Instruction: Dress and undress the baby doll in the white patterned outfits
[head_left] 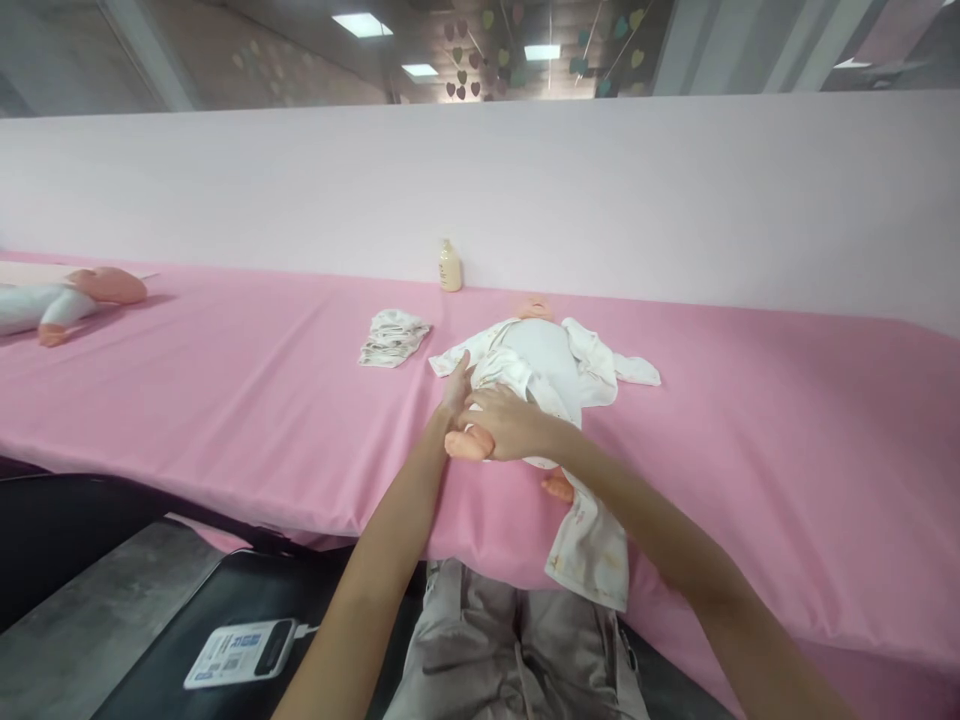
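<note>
A baby doll (540, 350) in white lies on its back, head toward the wall. White baby clothes with a small print (596, 365) are spread open under and around it, sleeves out to both sides. My right hand (510, 422) is curled over the doll's leg and the suit's leg cloth, just above a bare foot (470, 442). My left hand (457, 388) is against the outer left side of the same leg, thumb up; its other fingers are mostly hidden. The doll's other foot (558, 487) lies below my right wrist, beside an empty trouser leg (592, 550) hanging over the table edge.
A folded stack of printed cloth (394, 337) lies left of the doll on the pink table cover (262, 400). A pump bottle (450, 267) stands by the white wall (480, 190). Another doll (67, 300) lies far left. A badge-like device (240, 653) rests on a black chair (172, 660).
</note>
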